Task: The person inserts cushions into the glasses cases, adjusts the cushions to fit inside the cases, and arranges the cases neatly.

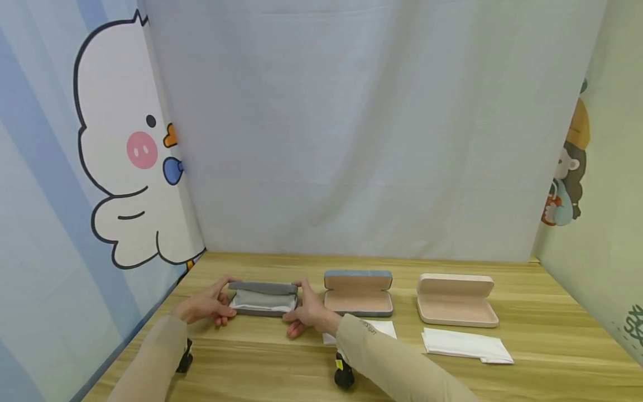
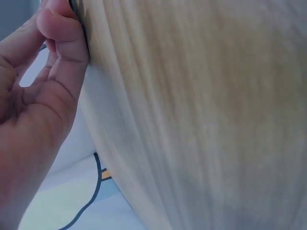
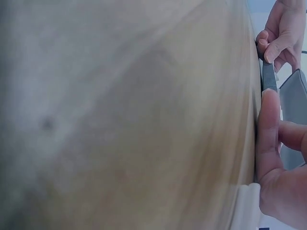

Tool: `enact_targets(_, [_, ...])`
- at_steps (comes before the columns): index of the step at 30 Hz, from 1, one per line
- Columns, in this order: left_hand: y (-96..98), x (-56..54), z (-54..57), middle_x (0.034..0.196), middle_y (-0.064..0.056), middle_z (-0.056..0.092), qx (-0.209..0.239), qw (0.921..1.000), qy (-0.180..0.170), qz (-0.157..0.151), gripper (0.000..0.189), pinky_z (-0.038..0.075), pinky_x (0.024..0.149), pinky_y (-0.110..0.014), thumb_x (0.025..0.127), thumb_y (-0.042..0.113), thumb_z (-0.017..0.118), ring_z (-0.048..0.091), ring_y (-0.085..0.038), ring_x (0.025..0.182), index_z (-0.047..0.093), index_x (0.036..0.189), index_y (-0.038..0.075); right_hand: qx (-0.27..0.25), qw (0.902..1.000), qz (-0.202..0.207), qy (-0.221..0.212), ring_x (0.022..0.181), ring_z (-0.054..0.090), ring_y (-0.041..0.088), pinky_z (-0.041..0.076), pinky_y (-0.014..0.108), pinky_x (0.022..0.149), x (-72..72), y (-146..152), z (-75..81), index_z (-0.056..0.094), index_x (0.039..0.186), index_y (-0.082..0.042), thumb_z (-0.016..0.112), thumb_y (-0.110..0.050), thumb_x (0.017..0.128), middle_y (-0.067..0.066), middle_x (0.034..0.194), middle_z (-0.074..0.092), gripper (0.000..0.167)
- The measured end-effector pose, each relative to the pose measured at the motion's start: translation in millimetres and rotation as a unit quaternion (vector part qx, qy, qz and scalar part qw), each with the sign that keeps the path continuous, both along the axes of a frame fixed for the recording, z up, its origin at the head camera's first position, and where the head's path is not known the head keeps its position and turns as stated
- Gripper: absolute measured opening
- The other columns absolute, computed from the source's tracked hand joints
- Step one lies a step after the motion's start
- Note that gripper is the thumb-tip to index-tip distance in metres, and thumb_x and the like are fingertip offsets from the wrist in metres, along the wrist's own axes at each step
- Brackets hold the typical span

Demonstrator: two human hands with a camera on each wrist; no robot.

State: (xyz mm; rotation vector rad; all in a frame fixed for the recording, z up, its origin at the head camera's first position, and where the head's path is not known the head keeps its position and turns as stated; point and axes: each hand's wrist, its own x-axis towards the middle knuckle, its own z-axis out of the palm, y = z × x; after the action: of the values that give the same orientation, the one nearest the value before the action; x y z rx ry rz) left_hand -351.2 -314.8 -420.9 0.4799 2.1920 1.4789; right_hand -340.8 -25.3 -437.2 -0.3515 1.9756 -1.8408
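A grey glasses case point(image 1: 263, 288) lies on the left part of the table with its lid partly raised. Inside it is a folded cloth point(image 1: 263, 300), pale grey to white. My left hand point(image 1: 208, 302) grips the case's left end, with the thumb low at the front corner and the index finger up at the lid. At the opposite end, my right hand point(image 1: 308, 311) holds the case in much the same way. The right wrist view shows both hands at the case's front edge point(image 3: 269, 76). In the left wrist view, the left hand point(image 2: 43, 86) hides most of the case.
A blue glasses case point(image 1: 358, 302) with a pinkish lining stands open right of my right hand. Further right is an open cream case point(image 1: 457, 310). One white cloth point(image 1: 384, 328) lies partly behind my right forearm, another white cloth point(image 1: 464, 345) before the cream case. A curtain point(image 1: 361, 139) hangs behind the table.
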Motion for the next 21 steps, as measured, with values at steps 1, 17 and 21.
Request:
enact_targets(1, [0.1, 0.4, 0.2, 0.075, -0.008, 0.053, -0.001, 1.0, 0.002, -0.001, 0.075, 0.052, 0.052, -0.022, 0.09, -0.005, 0.06, 0.057, -0.013, 0.059, 0.011, 0.146, 0.006, -0.001, 1.0, 0.001, 0.002, 0.041, 0.06, 0.018, 0.056, 0.031, 0.042, 0.0, -0.1, 0.0, 0.025, 0.137, -0.017, 0.062, 0.015, 0.084, 0.027, 0.068, 0.063, 0.072])
enact_targets(17, [1.8, 5.2, -0.1, 0.081, -0.011, 0.053, 0.0, 0.9998, 0.011, 0.018, 0.061, 0.052, 0.054, -0.025, 0.094, -0.005, 0.054, 0.057, -0.015, 0.062, 0.017, 0.142, 0.002, 0.002, 0.9995, 0.003, 0.03, 0.043, 0.059, 0.017, 0.057, 0.033, 0.044, 4.7, -0.4, 1.8, 0.027, 0.136, -0.007, 0.057, 0.013, 0.088, 0.032, 0.085, 0.059, 0.06])
enact_targets(21, [1.2, 4.9, -0.6, 0.081, -0.011, 0.053, -0.004, 0.9997, 0.013, 0.019, 0.062, 0.052, 0.054, -0.025, 0.093, -0.006, 0.053, 0.057, -0.015, 0.062, 0.017, 0.142, 0.002, 0.01, 0.9994, -0.001, 0.034, 0.043, 0.059, 0.018, 0.057, 0.033, 0.043, 5.7, -2.1, 2.9, 0.028, 0.135, -0.007, 0.058, 0.013, 0.087, 0.03, 0.081, 0.06, 0.06])
